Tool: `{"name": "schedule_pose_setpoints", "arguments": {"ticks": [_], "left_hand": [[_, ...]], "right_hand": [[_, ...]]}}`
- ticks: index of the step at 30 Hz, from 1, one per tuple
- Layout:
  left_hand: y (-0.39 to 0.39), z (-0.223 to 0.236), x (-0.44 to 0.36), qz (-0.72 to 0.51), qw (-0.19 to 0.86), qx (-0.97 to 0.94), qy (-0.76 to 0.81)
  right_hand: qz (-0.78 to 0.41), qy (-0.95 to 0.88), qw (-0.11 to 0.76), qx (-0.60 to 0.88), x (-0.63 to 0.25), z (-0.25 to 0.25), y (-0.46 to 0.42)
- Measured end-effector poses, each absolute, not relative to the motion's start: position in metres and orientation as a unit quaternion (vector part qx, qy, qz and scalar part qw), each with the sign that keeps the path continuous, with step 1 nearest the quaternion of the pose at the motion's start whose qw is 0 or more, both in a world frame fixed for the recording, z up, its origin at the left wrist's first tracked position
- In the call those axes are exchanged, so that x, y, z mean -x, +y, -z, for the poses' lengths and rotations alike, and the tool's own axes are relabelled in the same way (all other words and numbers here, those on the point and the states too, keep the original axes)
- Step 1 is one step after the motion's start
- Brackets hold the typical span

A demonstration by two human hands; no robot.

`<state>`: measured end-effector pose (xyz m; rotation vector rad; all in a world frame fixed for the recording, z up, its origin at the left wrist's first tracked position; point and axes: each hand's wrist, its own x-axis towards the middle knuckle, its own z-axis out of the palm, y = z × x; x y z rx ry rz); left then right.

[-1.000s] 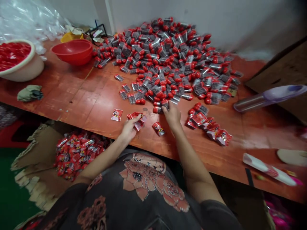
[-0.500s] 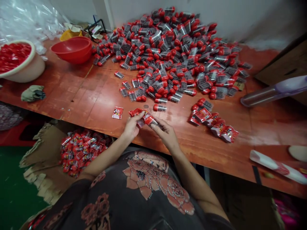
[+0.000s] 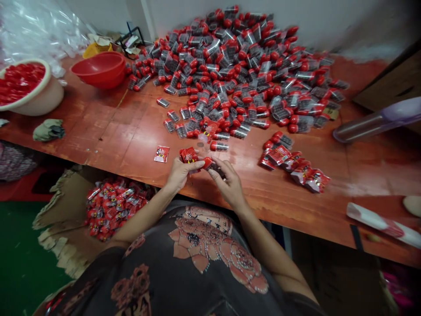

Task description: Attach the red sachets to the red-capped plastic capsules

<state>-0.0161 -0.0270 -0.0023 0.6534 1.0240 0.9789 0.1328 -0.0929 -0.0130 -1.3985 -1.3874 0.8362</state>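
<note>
My left hand [image 3: 178, 174] is closed on a small red printed packet [image 3: 188, 155], its thumb stretched toward a red cap. That cap belongs to a clear tube with dark contents [image 3: 218, 170], which the fingers of my right hand [image 3: 230, 182] are wrapped round. Both hands are close together over the table's near edge, the tube's capped end pointing at the packet. Just beyond them, a blurred red packet [image 3: 209, 127] shows at the front of a large pile of red-capped tubes [image 3: 226, 74]. A single flat packet [image 3: 161, 154] lies left of my hands.
Several packets [image 3: 297, 166] lie in a row on the right. A red bowl [image 3: 98, 70] and a white tub [image 3: 44, 94] of red caps stand at the left. Below the table edge, a cardboard box [image 3: 67, 202] holds many filled packets. A purple-ended clear cylinder [image 3: 365, 125] lies far right.
A red packet now shows at the front of the pile, where none was before. The tube and the packet in my left hand have turned slightly; both hands stay in about the same place.
</note>
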Motion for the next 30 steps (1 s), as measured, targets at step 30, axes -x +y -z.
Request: {"name": "schedule_pose_setpoints", "arguments": {"ticks": [30], "left_hand": [[0.025, 0.028, 0.028, -0.461, 0.626, -0.314, 0.545]], "right_hand": [[-0.518, -0.377, 0.512, 0.572, -0.137, 0.038, -0.090]]}}
